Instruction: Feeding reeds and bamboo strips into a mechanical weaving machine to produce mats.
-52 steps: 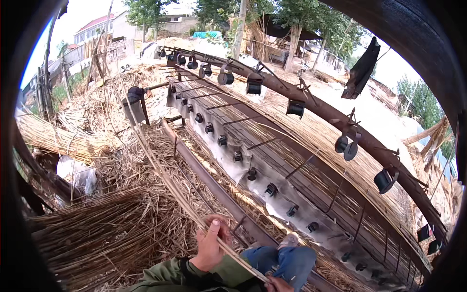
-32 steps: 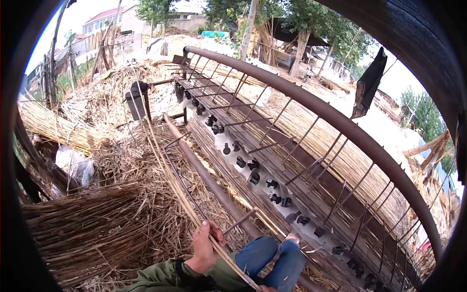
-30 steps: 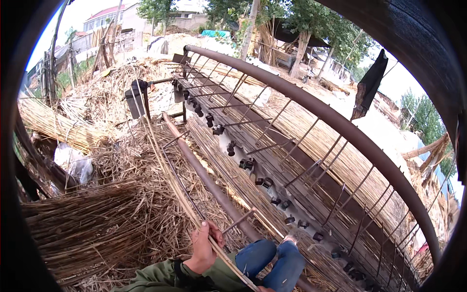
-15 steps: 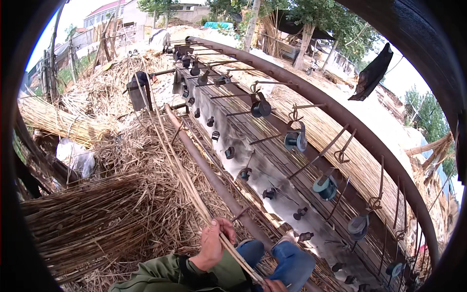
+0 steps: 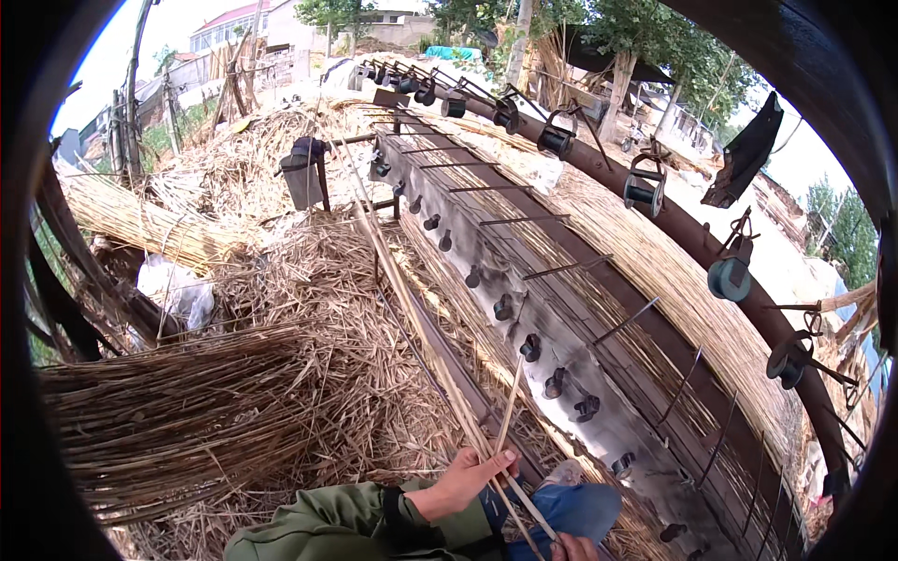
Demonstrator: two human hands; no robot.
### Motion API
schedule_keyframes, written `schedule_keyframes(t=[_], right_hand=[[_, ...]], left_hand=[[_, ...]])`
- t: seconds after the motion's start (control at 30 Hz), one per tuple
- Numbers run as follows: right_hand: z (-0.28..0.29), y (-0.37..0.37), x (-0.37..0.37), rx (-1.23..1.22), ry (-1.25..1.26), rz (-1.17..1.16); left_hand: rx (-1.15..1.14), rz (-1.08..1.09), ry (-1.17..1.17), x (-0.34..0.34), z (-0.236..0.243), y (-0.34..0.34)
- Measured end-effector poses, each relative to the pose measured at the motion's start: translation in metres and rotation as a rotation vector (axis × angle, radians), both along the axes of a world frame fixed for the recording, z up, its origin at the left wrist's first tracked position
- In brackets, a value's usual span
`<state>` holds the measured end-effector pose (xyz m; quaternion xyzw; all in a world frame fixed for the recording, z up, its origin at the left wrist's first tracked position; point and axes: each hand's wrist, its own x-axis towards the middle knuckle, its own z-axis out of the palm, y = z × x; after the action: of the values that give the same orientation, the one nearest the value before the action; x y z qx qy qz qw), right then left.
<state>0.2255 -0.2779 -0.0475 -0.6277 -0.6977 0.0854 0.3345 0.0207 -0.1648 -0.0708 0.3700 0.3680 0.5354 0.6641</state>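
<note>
My left hand (image 5: 470, 479) is closed around a few long, pale reed stalks (image 5: 421, 327), which run from beyond the loom frame's near bar down toward my lap. A shorter stalk end (image 5: 511, 407) sticks up from the same grip, crossing the others. My right hand (image 5: 572, 549), partly cut off by the lower edge, pinches the near ends of the stalks above my blue trouser leg (image 5: 589, 510). To the right of my hands stands the metal weaving frame, with its pale beam (image 5: 505, 304) and a row of small dark spools (image 5: 530, 348) along it.
A long brown pipe (image 5: 687, 224) carrying wire spools (image 5: 730, 278) curves along the far side. Beyond it spreads a woven reed mat (image 5: 636, 266). Loose straw (image 5: 346, 402) and a reed bundle (image 5: 168, 421) lie to my left, near a white plastic bag (image 5: 178, 290).
The pipe's spools and rods have swung away from the pale beam toward the far side. Both hands appear farther right, and a short stalk end now sticks out at my left hand.
</note>
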Motion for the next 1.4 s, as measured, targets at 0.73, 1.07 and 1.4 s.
schedule_keyframes(t=[0.73,1.07,1.4], right_hand=[[0.066,-0.1,0.19,0.202,-0.712,-0.623],[0.074,-0.042,0.193,0.185,-0.637,-0.693],[0.078,-0.014,0.129,0.411,-0.596,-0.374]], left_hand=[[-0.126,0.136,-0.246,0.021,0.049,0.066],[0.174,-0.356,-0.433,0.07,0.073,0.042],[0.361,-0.305,-0.469,0.056,0.099,0.04]])
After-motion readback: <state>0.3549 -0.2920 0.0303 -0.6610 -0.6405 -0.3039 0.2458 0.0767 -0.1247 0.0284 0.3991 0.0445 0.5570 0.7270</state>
